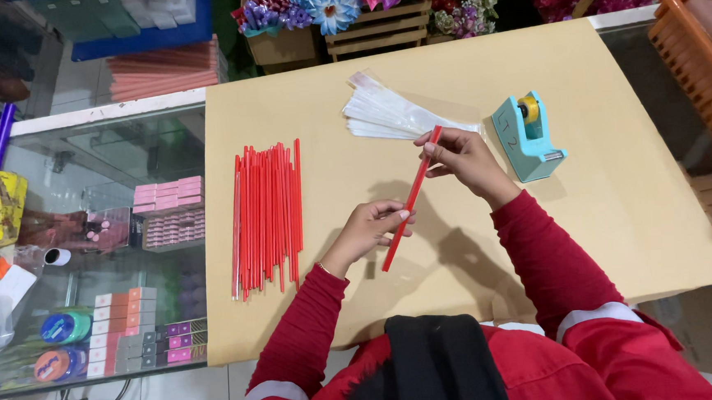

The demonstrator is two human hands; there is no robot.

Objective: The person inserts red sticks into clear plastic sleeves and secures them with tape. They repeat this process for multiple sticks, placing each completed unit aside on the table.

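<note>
A red straw (412, 198) is held slanted above a tan sheet (587, 210) that covers the glass counter. My left hand (372, 229) pinches the straw's lower part. My right hand (462, 159) grips its upper end, close to a fanned stack of clear plastic sleeves (392, 111). A bundle of several more red straws (266, 216) lies flat on the sheet to the left of my left hand. Both sleeves are red.
A teal tape dispenser (527, 138) stands right of my right hand. An orange basket (705, 47) sits at the far right. Wooden crates with artificial flowers (377, 9) line the back. The glass counter (111, 240) on the left shows small boxes below.
</note>
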